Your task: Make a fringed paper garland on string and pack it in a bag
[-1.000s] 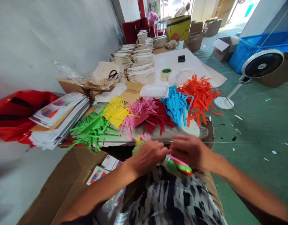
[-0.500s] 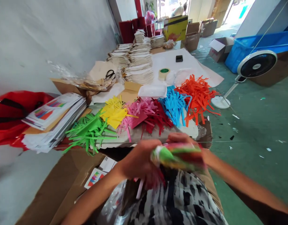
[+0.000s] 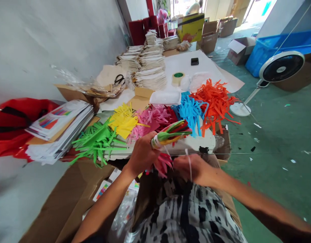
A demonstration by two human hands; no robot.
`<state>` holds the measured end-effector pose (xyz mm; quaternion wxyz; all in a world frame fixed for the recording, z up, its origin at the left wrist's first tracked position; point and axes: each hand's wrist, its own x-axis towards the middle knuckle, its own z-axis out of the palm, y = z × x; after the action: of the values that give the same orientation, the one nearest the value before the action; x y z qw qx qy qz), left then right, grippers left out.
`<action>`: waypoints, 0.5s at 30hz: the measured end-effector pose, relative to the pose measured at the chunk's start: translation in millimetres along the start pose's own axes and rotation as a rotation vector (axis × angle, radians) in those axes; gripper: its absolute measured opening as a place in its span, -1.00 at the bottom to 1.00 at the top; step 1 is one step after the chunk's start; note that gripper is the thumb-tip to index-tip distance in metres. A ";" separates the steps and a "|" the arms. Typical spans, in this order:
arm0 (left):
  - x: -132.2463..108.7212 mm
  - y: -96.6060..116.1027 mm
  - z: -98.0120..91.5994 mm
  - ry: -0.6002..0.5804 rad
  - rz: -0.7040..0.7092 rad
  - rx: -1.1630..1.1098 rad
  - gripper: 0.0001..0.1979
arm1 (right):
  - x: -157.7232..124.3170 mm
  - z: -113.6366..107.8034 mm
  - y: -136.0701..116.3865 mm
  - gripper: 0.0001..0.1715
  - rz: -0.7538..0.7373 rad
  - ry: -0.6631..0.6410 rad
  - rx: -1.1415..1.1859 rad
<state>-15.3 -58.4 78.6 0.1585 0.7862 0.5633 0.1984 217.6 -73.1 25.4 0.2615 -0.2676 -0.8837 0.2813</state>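
My left hand [image 3: 141, 156] is closed round a bundle of multicoloured paper strips [image 3: 172, 131], holding it at its bound middle so the green and red ends point right over the table edge. Pink fringe [image 3: 162, 163] hangs below that hand. My right hand [image 3: 193, 168] sits just below and to the right, pinching a thin white tie [image 3: 189, 161] that runs up to the bundle's wrapped part. Piles of cut strips lie ahead: green [image 3: 96, 141], yellow [image 3: 123, 121], pink [image 3: 150, 119], blue [image 3: 189, 109] and orange [image 3: 215, 99].
A stack of printed cards [image 3: 57, 130] lies left, by a red bag [image 3: 10, 118]. Farther back are a white tray [image 3: 165, 98], a tape roll [image 3: 178, 78], scissors [image 3: 119, 79], stacked paper goods [image 3: 150, 69] and a phone [image 3: 194, 61]. A fan [image 3: 279, 69] stands right on the green floor.
The bundle has been lifted from my lap up to the table edge and turned. My right hand left the bundle, dropped lower and now pulls a white tie.
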 end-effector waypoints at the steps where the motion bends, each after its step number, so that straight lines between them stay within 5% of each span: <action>1: 1.8 -3.4 4.3 0.024 -0.018 0.136 -0.82 | -3.0 3.4 -6.4 -0.69 -0.056 -0.080 0.032; 4: -3.9 -2.8 21.8 -0.159 0.159 0.394 -0.79 | -2.2 -13.6 -14.1 -0.62 -0.128 -0.058 0.096; 7: -15.0 5.5 22.6 -0.357 0.401 0.151 -0.84 | 8.0 -41.5 5.5 -0.61 -0.016 0.190 0.048; 11: -9.2 0.8 6.2 -0.089 0.173 -0.282 -0.86 | 9.6 -19.8 21.5 -0.61 -0.018 0.132 -0.023; 13: -1.0 -6.3 8.6 0.055 0.042 -0.130 -0.87 | 4.1 2.4 9.5 -0.69 -0.069 0.050 -0.025; 15: 2.6 -10.0 19.8 0.053 0.033 0.173 -0.85 | 0.9 8.2 -6.1 -0.71 -0.131 0.005 -0.015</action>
<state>-13.1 -53.3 57.0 0.0717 0.8005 0.5695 0.1721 209.9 -79.8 23.7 0.2796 -0.2120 -0.9007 0.2562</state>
